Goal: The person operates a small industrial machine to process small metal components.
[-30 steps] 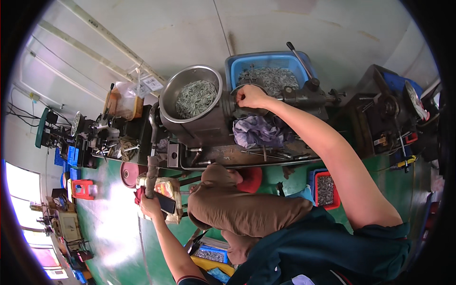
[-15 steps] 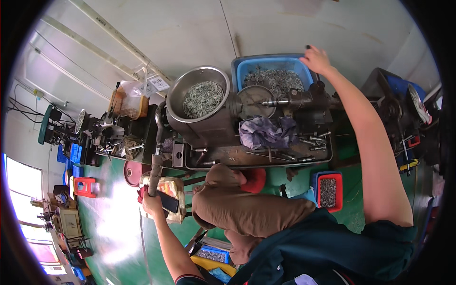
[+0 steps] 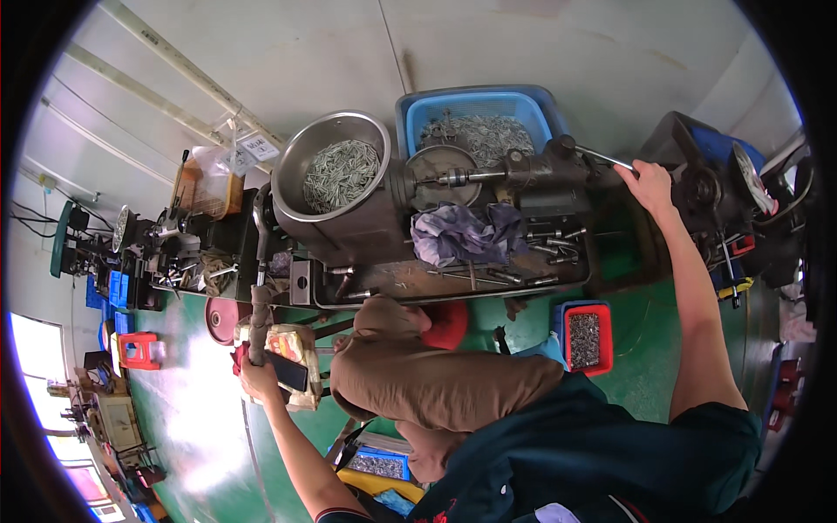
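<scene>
My right hand (image 3: 649, 185) is closed around the end of a metal lever (image 3: 603, 158), which sticks out to the right from the dark tailstock (image 3: 558, 166) of a small lathe-like machine. The tailstock points a drill chuck (image 3: 453, 178) leftward at a round metal disc (image 3: 440, 166). Down at the left, my left hand (image 3: 259, 381) grips the lower end of a long lever wrapped in brown material (image 3: 260, 324). Red cloth shows beside its fingers. A dark phone (image 3: 288, 371) lies just right of that hand. A crumpled purple-grey rag (image 3: 466, 234) rests below the chuck.
A steel bowl (image 3: 288, 187) of small metal pins sits on the machine, with a blue basket (image 3: 545, 131) of similar parts behind. Tools lie in the oily tray (image 3: 401, 281). Below are a red bin (image 3: 603, 362) of parts and my knees (image 3: 436, 379). Another machine (image 3: 702, 196) stands right.
My right hand has come down and to the right, and the lever now points rightward. The left hand keeps its grip on the wrapped lever. The whole view has shifted slightly.
</scene>
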{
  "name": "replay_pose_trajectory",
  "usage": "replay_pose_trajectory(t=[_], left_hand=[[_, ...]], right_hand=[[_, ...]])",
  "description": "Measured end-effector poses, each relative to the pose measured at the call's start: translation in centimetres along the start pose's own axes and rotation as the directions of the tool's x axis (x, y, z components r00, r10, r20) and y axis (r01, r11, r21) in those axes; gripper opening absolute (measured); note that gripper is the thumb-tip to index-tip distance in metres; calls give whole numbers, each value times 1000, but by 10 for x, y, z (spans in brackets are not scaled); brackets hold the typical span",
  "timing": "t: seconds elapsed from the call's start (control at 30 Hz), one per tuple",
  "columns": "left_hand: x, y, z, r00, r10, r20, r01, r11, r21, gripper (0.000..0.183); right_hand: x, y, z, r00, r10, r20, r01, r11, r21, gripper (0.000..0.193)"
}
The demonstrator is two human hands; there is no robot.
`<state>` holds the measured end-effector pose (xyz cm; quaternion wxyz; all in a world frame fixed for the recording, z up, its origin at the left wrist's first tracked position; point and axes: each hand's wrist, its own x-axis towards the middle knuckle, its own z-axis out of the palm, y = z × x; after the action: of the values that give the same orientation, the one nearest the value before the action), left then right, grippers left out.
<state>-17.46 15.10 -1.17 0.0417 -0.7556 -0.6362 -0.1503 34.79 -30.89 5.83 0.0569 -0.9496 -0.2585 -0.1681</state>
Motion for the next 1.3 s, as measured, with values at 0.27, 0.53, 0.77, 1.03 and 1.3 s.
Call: replay_pose_trajectory(t=[0.27, 0.53, 0.77, 1.03, 1.3], left_hand=[[1, -4, 5, 999, 18, -34, -19, 1000, -8, 27], [2, -7, 9, 1000, 0, -29, -1, 1000, -11, 28], [3, -2, 5, 1000, -10, 3, 10, 1000, -18, 28], [0, -8, 7, 999, 34, -22, -35, 998, -54, 28], [-1, 7, -1, 997, -42, -67, 45, 998, 49, 26]], right_hand=[[-10, -7, -2, 999, 28, -30, -29, 998, -51, 52], [-16, -14, -2, 994, 107, -36, -109, 992, -64, 53], [-17, -17, -3, 991, 136, -13, -136, 988, -72, 54], [-6, -11, -5, 984, 137, 110, -137, 990, -4, 46], [72, -106, 29, 920, -70, -385, 102, 993, 62, 33]])
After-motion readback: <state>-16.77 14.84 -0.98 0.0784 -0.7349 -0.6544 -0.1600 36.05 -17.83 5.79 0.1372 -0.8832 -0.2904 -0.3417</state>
